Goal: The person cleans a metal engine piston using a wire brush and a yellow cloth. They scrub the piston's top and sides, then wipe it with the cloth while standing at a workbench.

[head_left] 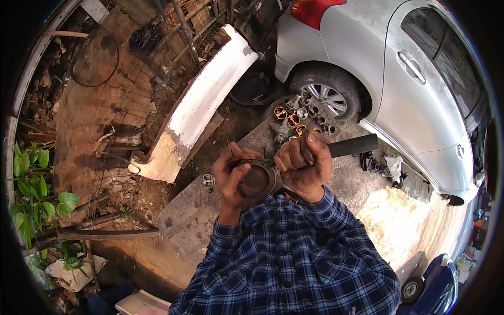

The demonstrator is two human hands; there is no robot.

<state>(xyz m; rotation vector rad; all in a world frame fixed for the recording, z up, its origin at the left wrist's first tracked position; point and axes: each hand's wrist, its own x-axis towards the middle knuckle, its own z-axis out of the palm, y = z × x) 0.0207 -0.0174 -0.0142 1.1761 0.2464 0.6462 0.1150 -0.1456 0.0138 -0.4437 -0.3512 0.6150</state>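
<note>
In front of my chest, my left hand is closed around a dark, round, cup-shaped piston, its wide round face turned up toward me. My right hand is a fist gripping a dark bar-like tool that sticks out to the right. The other end of this tool is hidden by my fingers, close to the piston's rim. I cannot make out whether it touches the piston. Beyond my hands, several pistons stand together on a grey work board, some with orange-looking insides.
A small metal part lies on the board to the left. Beyond it leans a long white bumper-like panel. A silver car with its rear wheel stands at the right. Green plants grow at the far left.
</note>
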